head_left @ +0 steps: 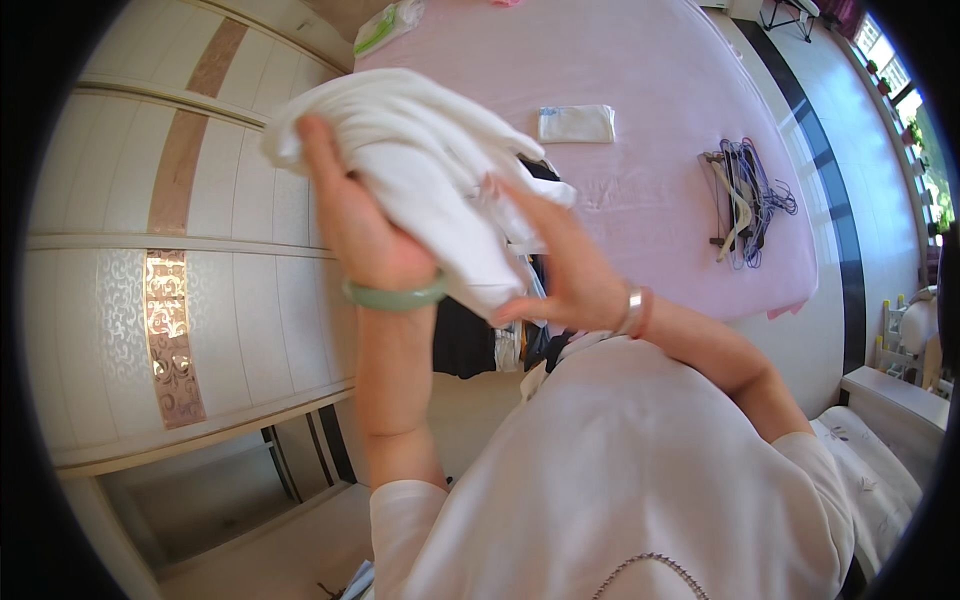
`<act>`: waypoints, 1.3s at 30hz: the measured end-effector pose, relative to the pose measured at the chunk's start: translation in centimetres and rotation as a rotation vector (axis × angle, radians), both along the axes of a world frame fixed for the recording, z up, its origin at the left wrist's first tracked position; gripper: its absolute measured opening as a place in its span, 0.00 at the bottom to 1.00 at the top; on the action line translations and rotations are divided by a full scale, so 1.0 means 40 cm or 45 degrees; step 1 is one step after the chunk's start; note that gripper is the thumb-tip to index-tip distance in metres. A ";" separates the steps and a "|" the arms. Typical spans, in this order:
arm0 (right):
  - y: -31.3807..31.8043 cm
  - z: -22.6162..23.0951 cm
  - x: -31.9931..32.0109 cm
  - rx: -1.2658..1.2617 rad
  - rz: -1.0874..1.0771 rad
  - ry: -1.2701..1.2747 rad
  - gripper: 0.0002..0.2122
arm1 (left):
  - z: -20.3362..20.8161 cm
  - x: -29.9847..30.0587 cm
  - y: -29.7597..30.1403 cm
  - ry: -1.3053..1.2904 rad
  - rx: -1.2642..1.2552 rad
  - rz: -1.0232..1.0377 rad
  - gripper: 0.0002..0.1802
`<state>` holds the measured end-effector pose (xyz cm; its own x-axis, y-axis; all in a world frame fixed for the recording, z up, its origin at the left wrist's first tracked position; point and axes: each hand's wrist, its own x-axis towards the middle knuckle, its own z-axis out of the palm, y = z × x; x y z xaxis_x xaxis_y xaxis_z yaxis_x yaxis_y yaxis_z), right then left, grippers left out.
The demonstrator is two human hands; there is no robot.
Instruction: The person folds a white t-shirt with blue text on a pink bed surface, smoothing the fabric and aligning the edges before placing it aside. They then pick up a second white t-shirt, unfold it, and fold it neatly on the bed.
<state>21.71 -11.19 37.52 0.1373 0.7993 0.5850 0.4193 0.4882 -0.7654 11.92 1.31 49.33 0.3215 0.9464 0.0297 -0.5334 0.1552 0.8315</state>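
A white cloth (430, 150), soft and bunched in folds, is held up in front of me over the near left part of the bed; whether it is a garment or a towel I cannot tell. My left hand (365, 225), with a green bangle at its wrist, grips its left side, thumb up along the near face. At the cloth's right edge is my right hand (575, 265), fingers on top and thumb by the lower corner, closed around that edge. Beneath it, dark and light clothes (470, 335) lie partly hidden at the bed's near edge.
The bed (660, 200) has a pink sheet. On it lie a small folded white cloth (577, 124) and a heap of hangers (742, 205) to the right. A white and green package (388, 28) is at the far left. Wardrobe doors (230, 190) line the left side.
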 end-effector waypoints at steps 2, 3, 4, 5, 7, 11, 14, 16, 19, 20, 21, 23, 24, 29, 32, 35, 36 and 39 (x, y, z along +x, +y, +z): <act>0.066 -0.002 -0.091 -0.058 0.003 0.196 0.33 | 0.008 0.043 -0.053 0.017 -0.055 0.090 0.24; 0.095 -0.021 -0.102 -0.106 -0.019 0.277 0.25 | 0.021 0.042 -0.061 0.016 -0.010 0.061 0.24; 0.105 -0.022 -0.087 -0.156 -0.042 0.423 0.19 | 0.030 0.037 -0.065 0.013 0.034 0.033 0.24; 0.112 -0.022 -0.071 -0.208 -0.062 0.568 0.13 | 0.035 0.032 -0.064 0.011 0.076 0.007 0.24; 0.098 -0.014 -0.029 -0.088 0.008 0.510 0.10 | 0.042 0.015 -0.043 0.055 0.150 0.063 0.25; 0.065 -0.009 -0.037 -0.116 0.081 0.418 0.07 | 0.022 -0.007 -0.006 0.091 0.146 0.061 0.24; 0.031 -0.011 -0.028 -0.231 0.101 0.258 0.08 | 0.003 -0.018 0.019 0.204 0.190 0.019 0.22; 0.011 -0.026 -0.010 -0.250 0.071 0.022 0.12 | -0.004 -0.023 0.025 0.364 0.296 -0.006 0.20; -0.012 -0.035 0.028 -0.434 0.066 -0.124 0.16 | -0.018 -0.030 0.021 0.479 0.326 0.001 0.19; -0.014 -0.056 0.035 -0.421 0.050 -0.237 0.15 | -0.021 -0.034 0.022 0.445 0.302 0.029 0.20; -0.020 -0.098 0.045 -0.502 0.084 -0.335 0.14 | -0.025 -0.040 0.025 0.412 0.277 0.056 0.20; -0.037 -0.213 0.071 -0.663 0.142 -0.534 0.13 | -0.021 -0.050 0.041 0.368 0.239 0.074 0.21; -0.045 -0.272 0.080 -0.856 0.181 -0.667 0.12 | -0.009 -0.060 0.053 0.361 0.223 0.077 0.22; -0.084 -0.309 0.157 -0.820 0.186 -0.247 0.09 | 0.013 -0.078 0.052 0.669 0.430 -0.135 0.19; 0.013 -0.125 0.172 -0.346 -0.056 0.373 0.17 | -0.016 -0.061 0.028 0.848 0.472 -0.460 0.14; 0.100 0.039 0.155 0.048 0.058 0.350 0.26 | -0.017 -0.053 0.029 0.885 0.403 -0.624 0.13; 0.111 0.066 0.148 -0.101 0.123 0.297 0.24 | -0.013 -0.056 0.032 0.884 0.363 -0.656 0.12; 0.141 0.039 0.180 -0.192 0.173 0.370 0.16 | 0.031 -0.075 0.026 0.931 0.469 -0.553 0.11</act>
